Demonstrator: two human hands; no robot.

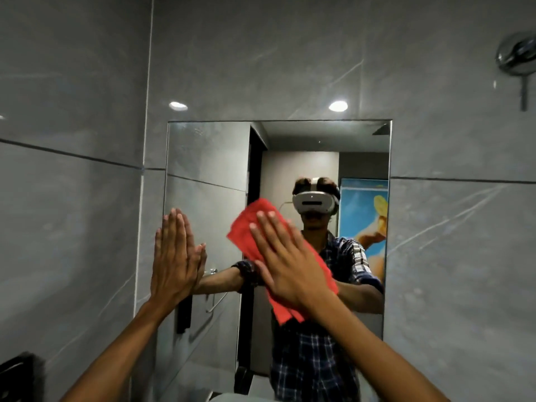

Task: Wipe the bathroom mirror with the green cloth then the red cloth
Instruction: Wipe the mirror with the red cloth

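- Right hand point(285, 262): flat, fingers spread, palm pressing the red cloth point(261, 242) against the mirror point(203, 158).
- Left hand point(174, 256): flat, fingers straight and together, holding nothing, planted at the mirror's edge, left of the cloth.

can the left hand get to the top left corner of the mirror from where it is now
Probably yes. The left hand lies flat on the mirror near its left edge, holding nothing, and the glass above it is bare. The red cloth and right hand are off to the side.
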